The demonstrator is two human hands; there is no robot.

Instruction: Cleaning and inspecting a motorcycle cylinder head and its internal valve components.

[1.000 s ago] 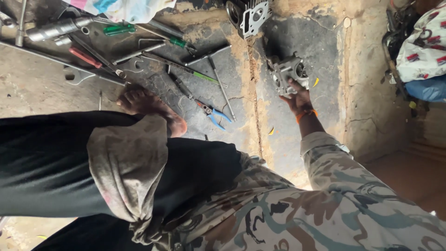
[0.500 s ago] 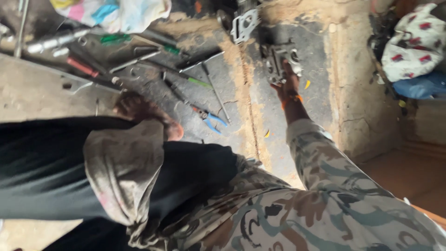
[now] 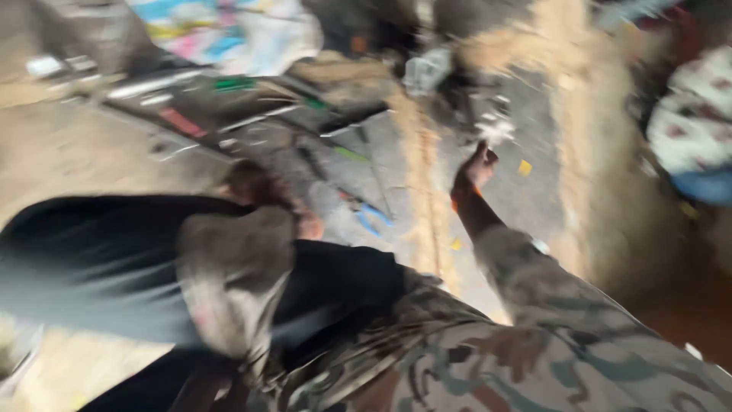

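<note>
Here right hand (image 3: 476,168) reaches near metal part (image 3: 496,130).

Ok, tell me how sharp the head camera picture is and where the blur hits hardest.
Head view: heavy motion blur smears everything; the tools on the floor are only streaks, and the pale metal part near the right hand is a smudge. The camouflage sleeve is a little clearer. Light is soft, with no glare and no hard shadows.
</note>
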